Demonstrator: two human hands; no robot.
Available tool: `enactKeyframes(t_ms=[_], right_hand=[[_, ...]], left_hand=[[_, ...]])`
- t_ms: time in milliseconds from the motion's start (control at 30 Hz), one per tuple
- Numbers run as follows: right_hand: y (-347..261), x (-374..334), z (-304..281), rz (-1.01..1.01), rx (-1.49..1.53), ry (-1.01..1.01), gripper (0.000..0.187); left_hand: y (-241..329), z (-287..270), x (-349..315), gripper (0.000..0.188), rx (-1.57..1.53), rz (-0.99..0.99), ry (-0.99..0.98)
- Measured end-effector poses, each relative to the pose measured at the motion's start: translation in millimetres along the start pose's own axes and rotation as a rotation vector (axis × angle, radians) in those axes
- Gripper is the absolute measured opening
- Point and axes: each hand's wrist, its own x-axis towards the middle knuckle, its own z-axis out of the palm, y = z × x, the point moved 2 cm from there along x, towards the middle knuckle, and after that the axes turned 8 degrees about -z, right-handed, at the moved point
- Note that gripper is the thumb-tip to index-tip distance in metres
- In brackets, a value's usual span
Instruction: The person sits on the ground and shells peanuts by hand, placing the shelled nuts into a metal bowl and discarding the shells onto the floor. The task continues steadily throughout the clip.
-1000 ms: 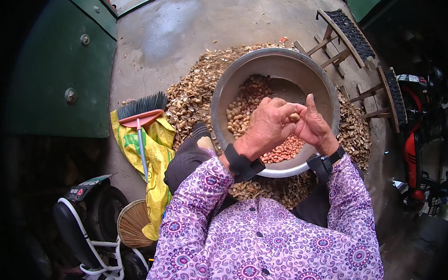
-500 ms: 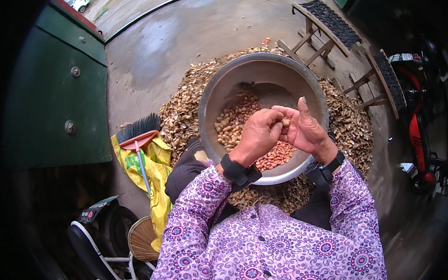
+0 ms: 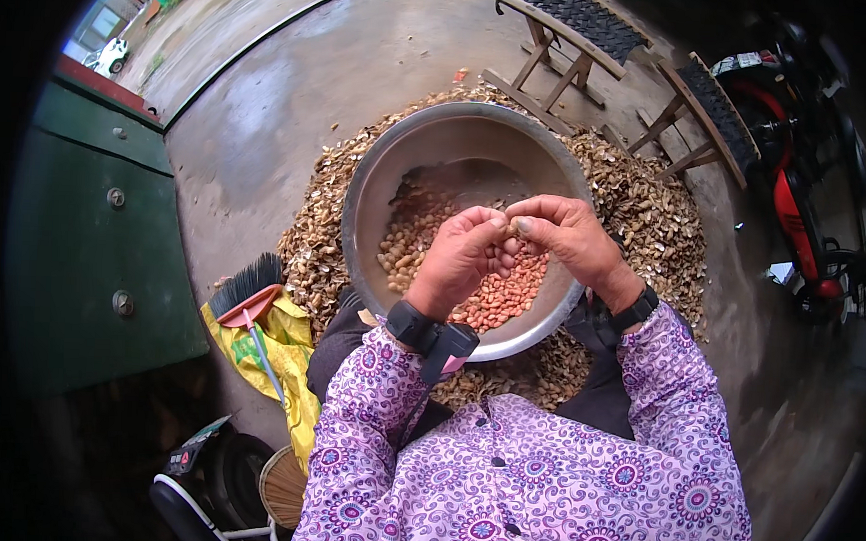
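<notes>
Above a wide metal basin point(image 3: 368, 173), my left hand point(image 3: 460, 260) and my right hand point(image 3: 579, 241) meet with fingertips pinched together. Between thumbs and fingers they grip a small peanut point(image 3: 512, 232), mostly covered by the fingertips. My left hand's lower fingers curl beneath it. Inside the basin, unshelled peanuts point(image 3: 401, 258) lie to the left, and shelled reddish peanut kernels point(image 3: 502, 294) are heaped nearest me, below the hands. Part of the basin's contents is hidden behind my hands.
Empty peanut shells point(image 3: 650, 207) surround the basin on the floor. A broom point(image 3: 251, 302) rests on a yellow sack point(image 3: 295, 399) at left, near a green metal door point(image 3: 101, 230). Wooden-framed stools point(image 3: 575, 37) stand far right, beside a red and black vehicle point(image 3: 793, 207).
My right hand has turned from an open palm to a pinch, and both hands' fingertips now close on the peanut. The whole view has shifted slightly.
</notes>
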Motion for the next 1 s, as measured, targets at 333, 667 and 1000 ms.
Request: enactKeyframes(t_ms=[333, 667, 1000], right_hand=[[0.0, 0.2, -9.8, -0.038, -0.204, 0.104, 0.017], [-2.5, 1.5, -5.4, -0.122, -0.402, 0.097, 0.024], [-5.9, -3.2, 2.0, -0.625, -0.939, 0.038, 0.034]], left_hand=[[-4.0, 9.7, 3.3, 0.015, 0.275, 0.187, 0.074], [-3.3, 9.2, -0.4, 0.013, 0.205, 0.128, 0.031], [-2.1, 9.3, -4.2, 0.013, 0.107, 0.071, -0.027]])
